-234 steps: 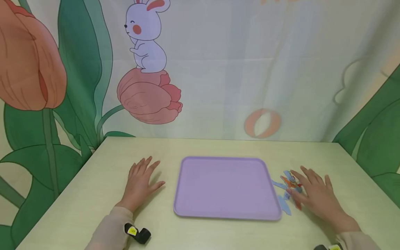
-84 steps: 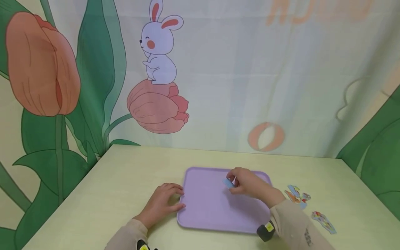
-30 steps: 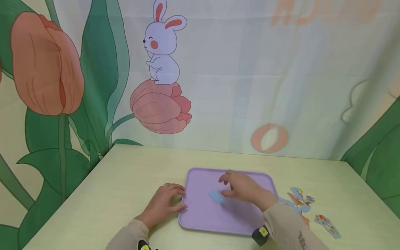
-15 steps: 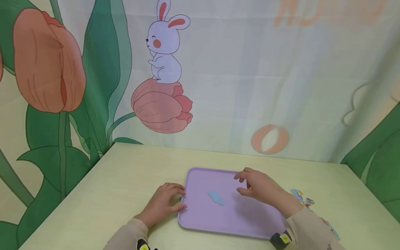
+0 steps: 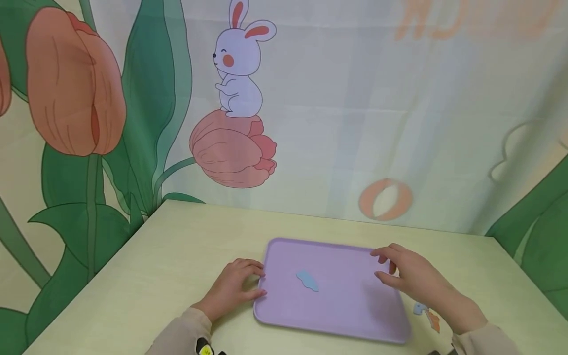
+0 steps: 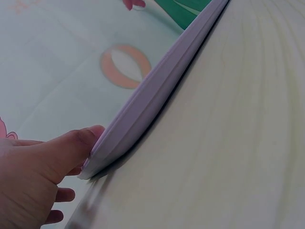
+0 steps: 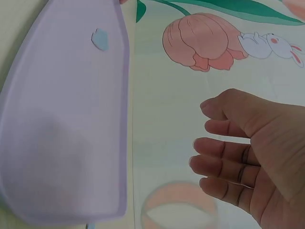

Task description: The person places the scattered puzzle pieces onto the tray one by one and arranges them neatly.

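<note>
A flat, irregular light-blue cut-out piece (image 5: 307, 280) lies on the left part of the lilac tray (image 5: 341, 296). My left hand (image 5: 232, 288) rests at the tray's left edge, thumb and fingertips touching the rim; the left wrist view shows the thumb (image 6: 78, 143) against that rim. Above the tray's right edge hovers my right hand (image 5: 419, 278), fingers loosely bent and apart from the thumb, with nothing between them. Beneath it on the table show a blue piece (image 5: 418, 308) and an orange piece (image 5: 432, 321). My hand and forearm hide the other pieces there.
The pale table (image 5: 213, 227) reaches back to a hanging cloth backdrop (image 5: 319, 123) printed with tulips and a rabbit. In the right wrist view, the tray (image 7: 71, 119) lies to the left of my hand.
My right hand carried the light-blue piece over the tray and let it go there. It has since moved right, above the loose pieces. My left hand went to the tray's left rim and stayed.
</note>
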### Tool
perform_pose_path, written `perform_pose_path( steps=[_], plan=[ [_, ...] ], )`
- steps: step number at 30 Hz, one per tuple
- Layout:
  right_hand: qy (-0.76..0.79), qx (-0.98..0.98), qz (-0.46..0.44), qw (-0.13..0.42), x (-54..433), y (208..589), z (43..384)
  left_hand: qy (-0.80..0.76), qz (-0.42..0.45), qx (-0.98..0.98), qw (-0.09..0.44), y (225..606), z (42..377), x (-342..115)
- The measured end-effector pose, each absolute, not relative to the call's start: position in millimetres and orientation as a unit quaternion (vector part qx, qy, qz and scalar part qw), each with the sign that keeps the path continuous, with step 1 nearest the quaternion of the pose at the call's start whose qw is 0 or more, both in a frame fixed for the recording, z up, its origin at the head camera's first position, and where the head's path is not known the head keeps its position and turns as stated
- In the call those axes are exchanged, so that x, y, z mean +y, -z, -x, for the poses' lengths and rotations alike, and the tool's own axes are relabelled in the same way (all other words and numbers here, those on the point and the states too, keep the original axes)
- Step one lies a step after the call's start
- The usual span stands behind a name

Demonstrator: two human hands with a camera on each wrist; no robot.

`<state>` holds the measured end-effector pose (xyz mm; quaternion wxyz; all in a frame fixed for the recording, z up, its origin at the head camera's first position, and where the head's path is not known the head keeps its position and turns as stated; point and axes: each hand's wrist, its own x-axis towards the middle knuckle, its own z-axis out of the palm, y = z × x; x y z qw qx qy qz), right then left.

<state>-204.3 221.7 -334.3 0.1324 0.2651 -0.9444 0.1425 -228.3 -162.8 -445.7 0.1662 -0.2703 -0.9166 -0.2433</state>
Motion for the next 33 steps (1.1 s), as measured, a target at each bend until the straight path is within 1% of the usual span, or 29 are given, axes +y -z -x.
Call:
perform_pose_path(
  steps=[5,10,18,25,29,33],
  plan=[
    [-0.148,-0.948,-0.247,0.137,242.0,340.5,197.2,0.240,0.275,-0.915,0.170,447.3,229.4,-162.2],
    [-0.155,-0.956,-0.216,0.121,261.7,349.6,188.8,0.236,0.278,-0.915,0.174,448.6,229.5,-161.5],
    [-0.186,-0.957,-0.196,0.106,293.7,374.0,178.4,0.237,0.277,-0.915,0.175,448.0,229.0,-161.8],
    [-0.187,-0.959,-0.185,0.107,316.7,392.1,173.4,0.242,0.271,-0.917,0.168,447.1,227.6,-161.3],
    [-0.175,-0.969,-0.160,0.072,325.3,394.7,172.3,0.243,0.270,-0.916,0.170,446.4,227.0,-161.1],
    [-0.169,-0.976,-0.135,0.018,330.3,395.6,174.2,0.245,0.273,-0.914,0.175,445.6,226.4,-160.8]
  ],
)
